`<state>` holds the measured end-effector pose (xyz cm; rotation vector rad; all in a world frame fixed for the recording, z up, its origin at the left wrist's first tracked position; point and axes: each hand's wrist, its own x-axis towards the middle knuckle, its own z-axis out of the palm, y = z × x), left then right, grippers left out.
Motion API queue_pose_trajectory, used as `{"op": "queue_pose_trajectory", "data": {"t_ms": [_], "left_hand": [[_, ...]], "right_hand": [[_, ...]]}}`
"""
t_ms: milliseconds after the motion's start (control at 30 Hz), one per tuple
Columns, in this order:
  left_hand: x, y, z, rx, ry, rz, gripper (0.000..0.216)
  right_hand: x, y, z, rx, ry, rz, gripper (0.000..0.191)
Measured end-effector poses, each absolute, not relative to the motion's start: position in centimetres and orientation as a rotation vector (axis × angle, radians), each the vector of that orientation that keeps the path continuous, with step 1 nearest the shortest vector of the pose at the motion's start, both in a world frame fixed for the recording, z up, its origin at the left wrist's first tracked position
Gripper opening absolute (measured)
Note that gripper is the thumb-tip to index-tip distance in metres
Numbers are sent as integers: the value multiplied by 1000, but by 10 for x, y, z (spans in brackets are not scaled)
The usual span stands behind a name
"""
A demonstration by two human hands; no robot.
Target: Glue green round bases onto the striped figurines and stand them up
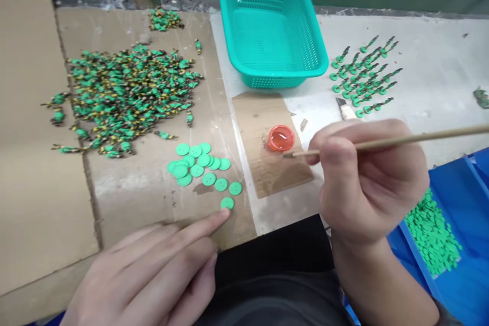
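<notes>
My left hand [160, 270] lies flat near the table's front edge, fingers stretched out, its index fingertip touching one green disc [227, 202]. More green discs [200, 167] lie in a loose cluster just beyond it on the cardboard. My right hand [367, 178] is closed in a pinch on a thin wooden stick [420, 138], whose tip rests beside a small orange cap [281, 138] holding clear liquid. The cap sits on a brown card [263, 163].
A big pile of green-and-yellow small parts [126, 94] covers the cardboard at left. An empty teal basket [317, 56] stands at the back. Finished green stick-like pieces [362, 79] lie in rows at right. A blue bin [466, 198] with green discs [431, 234] sits at lower right.
</notes>
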<state>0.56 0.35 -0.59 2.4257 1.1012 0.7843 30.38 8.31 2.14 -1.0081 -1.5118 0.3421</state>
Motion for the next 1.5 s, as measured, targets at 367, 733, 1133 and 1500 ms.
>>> {"op": "queue_pose_trajectory", "data": {"t_ms": [367, 733, 1133, 1500], "left_hand": [[1, -3, -17, 2534, 1029, 844, 19], [-1, -7, -18, 2551, 1058, 744, 20], [-2, -5, -17, 2561, 1040, 736, 26], [-3, -7, -17, 2577, 1056, 737, 23]], "right_hand": [[265, 48, 8, -958, -1628, 675, 8], [264, 50, 2, -949, -1642, 647, 10], [267, 48, 3, -993, -1636, 634, 7], [265, 51, 3, -955, -1650, 628, 9]]}}
